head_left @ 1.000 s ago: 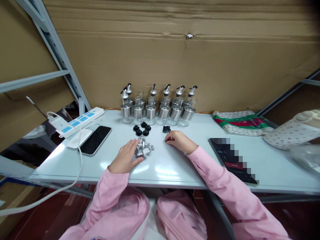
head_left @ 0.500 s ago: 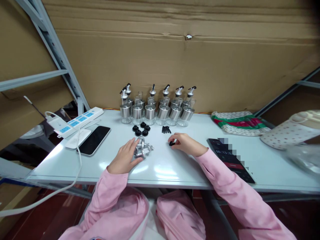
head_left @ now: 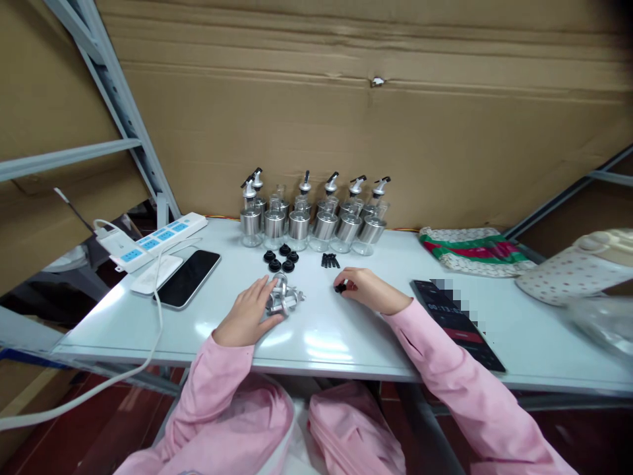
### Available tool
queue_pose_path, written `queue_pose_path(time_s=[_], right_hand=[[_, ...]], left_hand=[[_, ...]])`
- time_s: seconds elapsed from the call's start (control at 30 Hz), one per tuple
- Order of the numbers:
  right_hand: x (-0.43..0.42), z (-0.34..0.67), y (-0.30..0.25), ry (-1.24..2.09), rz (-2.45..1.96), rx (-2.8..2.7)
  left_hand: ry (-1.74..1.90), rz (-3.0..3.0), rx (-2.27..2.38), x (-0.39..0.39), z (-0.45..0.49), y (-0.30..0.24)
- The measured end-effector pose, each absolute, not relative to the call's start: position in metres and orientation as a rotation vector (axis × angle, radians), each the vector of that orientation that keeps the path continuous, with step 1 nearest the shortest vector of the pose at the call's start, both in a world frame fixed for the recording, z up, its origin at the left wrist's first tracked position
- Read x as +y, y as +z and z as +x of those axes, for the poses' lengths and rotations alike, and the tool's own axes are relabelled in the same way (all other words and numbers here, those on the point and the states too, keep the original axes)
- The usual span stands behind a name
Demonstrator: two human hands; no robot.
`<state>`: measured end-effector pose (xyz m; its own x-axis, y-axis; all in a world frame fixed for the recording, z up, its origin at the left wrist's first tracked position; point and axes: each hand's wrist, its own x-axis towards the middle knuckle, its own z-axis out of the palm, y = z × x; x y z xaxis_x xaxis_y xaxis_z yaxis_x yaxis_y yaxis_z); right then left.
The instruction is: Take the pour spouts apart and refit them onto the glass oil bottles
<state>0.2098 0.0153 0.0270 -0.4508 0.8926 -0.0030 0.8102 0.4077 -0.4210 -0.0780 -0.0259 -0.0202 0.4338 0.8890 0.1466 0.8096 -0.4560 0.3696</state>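
My left hand rests on the white table, its fingers curled round a small heap of silver pourer spouts. My right hand is closed in a pinch on a small black plug, held just above the table. A little pile of black plugs lies beyond it. Several black round caps sit ahead of the spouts. Behind them stands a row of several glass bottles with steel sleeves, most fitted with pourers.
A white power strip with a cable, a white pad and a dark phone lie at the left. A phone showing a timer lies at the right, with a patterned cloth and a dotted bag beyond. Cardboard backs the table.
My right hand drew back from the pile of black plugs with one pinched in its fingers. My left hand stayed on the spouts. The view shifted slightly.
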Motion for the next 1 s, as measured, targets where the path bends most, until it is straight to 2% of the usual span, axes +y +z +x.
queue_pose_path(time_s=[0.27,0.5,0.67,0.8,0.87,1.0], right_hand=[[0.013,0.210,0.028,0.536,-1.417,-2.486],[0.018,0.192,0.045,0.321,-1.186,-2.333],[0.052,0.134,0.085,0.302,-0.987,-2.095],[0.099,0.070,0.110,0.570,-0.960,-1.849],[0.118,0.041,0.113,0.604,-1.007,-1.823],[0.139,0.003,0.105,0.414,-1.116,-1.898]], left_hand=[[0.544,2.467,1.467,-0.025,-0.079,-0.025],[0.521,2.459,1.472,-0.026,-0.078,-0.023],[0.584,2.464,1.452,-0.025,-0.079,-0.024],[0.637,2.444,1.428,-0.025,-0.078,-0.022],[0.657,2.430,1.418,-0.025,-0.078,-0.020],[0.637,2.388,1.400,-0.027,-0.076,-0.014]])
